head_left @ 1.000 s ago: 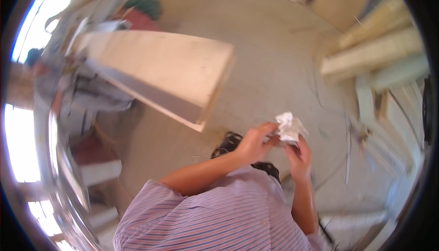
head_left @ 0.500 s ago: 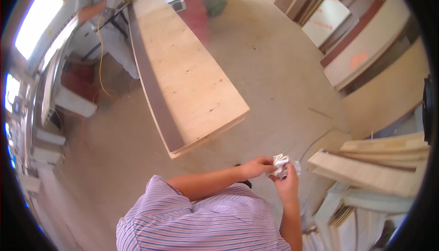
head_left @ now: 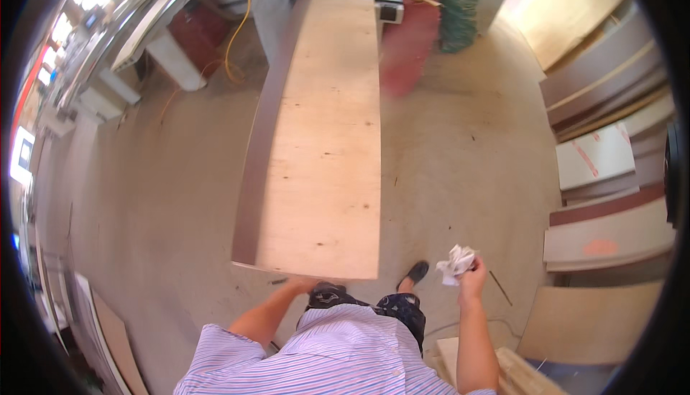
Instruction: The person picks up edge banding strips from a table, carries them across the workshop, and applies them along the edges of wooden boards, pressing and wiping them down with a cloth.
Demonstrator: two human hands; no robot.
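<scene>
My right hand [head_left: 471, 280] is closed on a crumpled white wad [head_left: 456, 263], held out to the right of my body; whether it is cloth or paper is unclear. A long pale plywood panel [head_left: 323, 179] stretches away in front of me. Along its left side runs a dark brown strip [head_left: 260, 179]. Close to the panel's near end, by my dark shorts, is my left hand [head_left: 305, 285]. Its fingers are blurred and partly hidden there, so contact with the panel cannot be made out.
Boards and panels [head_left: 607, 230] lean in a row along the right. A yellow cord [head_left: 231, 50] hangs at the far left beside a red sack [head_left: 200, 28]. Red and green sacks [head_left: 458, 20] lie beyond the panel. Wooden pieces [head_left: 521, 373] lie low at the right.
My hands have separated: the right keeps the white wad, while the left has moved over toward the panel's near end. My view has turned left, and the person at the far end is out of sight.
</scene>
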